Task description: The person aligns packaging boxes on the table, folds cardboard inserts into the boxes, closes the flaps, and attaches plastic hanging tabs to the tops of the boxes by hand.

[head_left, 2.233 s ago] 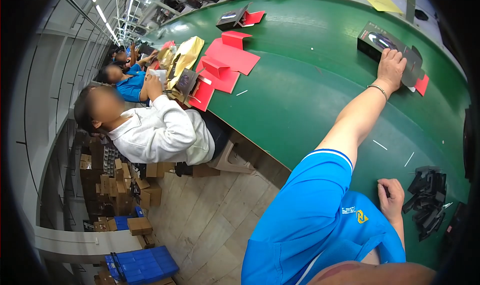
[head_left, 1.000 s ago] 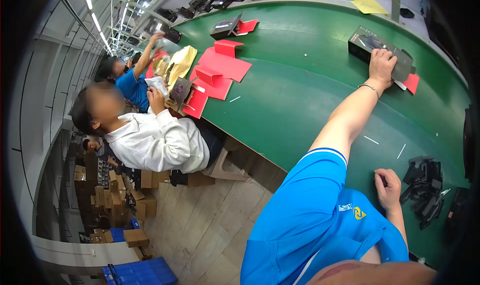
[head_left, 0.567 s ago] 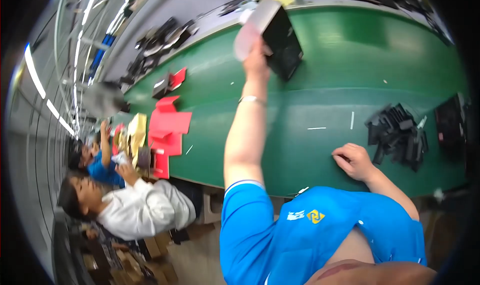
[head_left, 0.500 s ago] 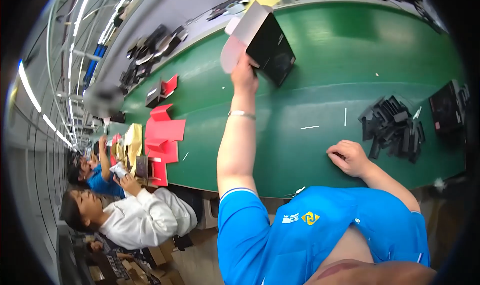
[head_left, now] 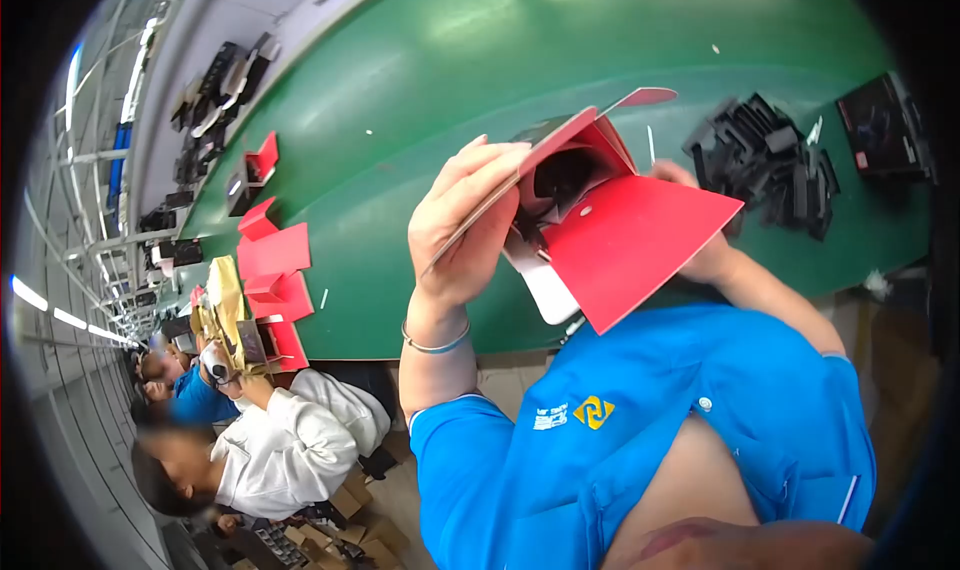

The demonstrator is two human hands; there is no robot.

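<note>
I hold up a cardboard box (head_left: 640, 245), its red-lined flaps spread open toward me. My left hand (head_left: 462, 215) grips its left side, the fingers over the outer panel and the thumb side hidden. Inside the opening are dark contents I cannot identify. A white panel or piece (head_left: 545, 285) sticks out below the opening. My right hand (head_left: 708, 255) is at the box's right side, behind the big red flap. Fingertips show above the flap, while most of the hand is covered.
A pile of black pieces (head_left: 765, 160) lies on the green table (head_left: 440, 80) at the right, beside a dark box (head_left: 880, 125). Opened red-lined boxes (head_left: 275, 255) stand at the left. A person in a white top (head_left: 295, 440) works there near yellow packaging (head_left: 225, 290).
My left hand has brought the box from the far side of the table close to my chest, turning its opening toward me. My right hand has risen from the table to the box.
</note>
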